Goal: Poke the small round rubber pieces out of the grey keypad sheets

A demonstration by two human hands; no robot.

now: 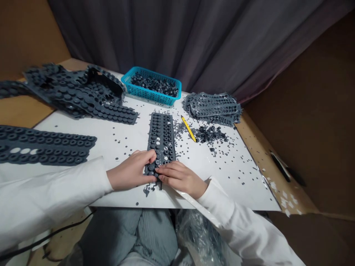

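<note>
A dark grey moulded rubber sheet point(162, 129) with rows of round studs lies lengthwise in front of me on the white board; several of its round spots are punched through and show white. My left hand point(133, 169) grips the near left edge of this sheet, thumb and fingers bent around it. From the right, my right hand point(181, 178) pinches at the studs near the same end, fingertips pressed together; whether a small piece is between them is hidden. A yellow pen-like tool point(188, 128) rests to the right of the sheet.
A blue basket point(177, 96) of small dark pieces stands at the back. Stacked perforated sheets point(212, 107) and a heap of dark bits point(212, 134) are on the right. More studded sheets point(74, 88) pile up at left, with another strip point(47, 144) nearer. Tiny discs litter the board point(124, 197).
</note>
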